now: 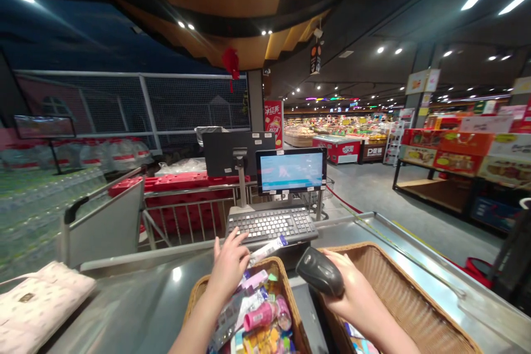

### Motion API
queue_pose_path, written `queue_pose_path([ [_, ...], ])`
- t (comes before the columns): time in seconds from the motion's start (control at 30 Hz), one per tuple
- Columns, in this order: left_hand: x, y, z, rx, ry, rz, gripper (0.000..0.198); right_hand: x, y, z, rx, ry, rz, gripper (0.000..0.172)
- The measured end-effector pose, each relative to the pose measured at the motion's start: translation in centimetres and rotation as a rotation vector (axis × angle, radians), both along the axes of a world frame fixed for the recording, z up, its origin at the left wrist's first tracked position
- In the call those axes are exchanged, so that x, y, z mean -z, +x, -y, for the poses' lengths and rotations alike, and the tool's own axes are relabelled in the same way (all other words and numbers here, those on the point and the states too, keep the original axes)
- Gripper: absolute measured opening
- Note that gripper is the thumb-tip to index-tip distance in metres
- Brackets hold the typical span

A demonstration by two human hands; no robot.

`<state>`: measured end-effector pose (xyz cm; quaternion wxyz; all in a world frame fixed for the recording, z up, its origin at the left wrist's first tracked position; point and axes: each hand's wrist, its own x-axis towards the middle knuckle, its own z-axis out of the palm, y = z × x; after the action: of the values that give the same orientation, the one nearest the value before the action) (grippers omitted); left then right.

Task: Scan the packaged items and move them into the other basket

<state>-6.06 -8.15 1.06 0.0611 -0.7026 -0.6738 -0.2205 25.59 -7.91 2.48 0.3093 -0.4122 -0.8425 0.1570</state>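
Observation:
My left hand [229, 261] reaches over the front left of a black keyboard [274, 222], its fingers spread at the keys. Beside its thumb side, a slim white and blue package [269, 250] slants over the back rim of a wicker basket [289, 287]; whether the hand touches it I cannot tell. Small packaged goods, including a pink bottle-like item [260, 315], fill that basket. My right hand [346, 287] is wrapped around a black handheld barcode scanner [320, 271], above the left side of a second wicker basket [409, 293]. A few packages [360, 340] show in its near left corner.
A lit monitor [291, 170] stands behind the keyboard, beside a dark screen's back [226, 155]. Steel counter [136, 298] surrounds the baskets. At far left lies a pale pink bag [41, 304]. Beyond are a metal railing [191, 204] and stacked boxes [460, 149].

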Motion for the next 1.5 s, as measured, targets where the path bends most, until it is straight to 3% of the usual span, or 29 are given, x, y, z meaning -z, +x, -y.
queue_pose_path([
  [0.13, 1.9, -2.0, 1.9, -0.029, -0.127, 0.003, 0.022, 0.6, -1.0, 0.2, -0.017, -0.026, 0.016, 0.037],
  [0.4, 6.4, -4.9, 5.4, -0.103, -0.346, -0.042, 0.025, 2.2, -1.2, 0.7, 0.037, -0.085, -0.019, 0.053],
  [0.5, 6.9, -5.5, 5.8, -0.155, -0.411, -0.117, 0.024, 2.0, -0.7, 1.0, 0.029, -0.067, -0.045, 0.055],
  [0.63, 6.0, -4.3, 4.7, -0.13, -0.292, -0.153, 0.028, 1.5, 1.2, 1.1, 0.056, -0.067, -0.048, 0.054],
  [0.7, 5.2, -2.1, 3.4, -0.019, -0.219, -0.12, 0.029, 1.2, 2.8, 0.9, 0.087, -0.065, -0.066, 0.056],
  [0.8, 4.3, 3.1, 1.0, 0.207, -0.175, -0.069, 0.028, 0.4, 5.7, 0.4, 0.172, -0.061, -0.09, 0.055],
  [0.97, 5.4, 14.0, -3.9, 0.538, -0.159, -0.089, 0.025, -0.9, 10.7, -1.3, 0.219, -0.056, -0.097, 0.042],
  [1.1, 8.0, 22.0, -8.4, 0.705, -0.283, -0.201, 0.031, -0.8, 14.3, -2.8, 0.258, -0.058, -0.097, 0.04],
  [1.23, 11.3, 28.2, -12.2, 0.817, -0.401, -0.326, 0.034, -0.1, 17.6, -4.2, 0.302, -0.047, -0.115, 0.051],
  [1.33, 14.2, 31.5, -13.8, 0.888, -0.489, -0.408, 0.041, 0.4, 19.5, -5.2, 0.326, -0.044, -0.128, 0.061],
  [1.5, 19.0, 34.7, -14.4, 0.867, -0.633, -0.539, 0.05, 1.2, 21.8, -6.6, 0.353, -0.046, -0.144, 0.048],
])
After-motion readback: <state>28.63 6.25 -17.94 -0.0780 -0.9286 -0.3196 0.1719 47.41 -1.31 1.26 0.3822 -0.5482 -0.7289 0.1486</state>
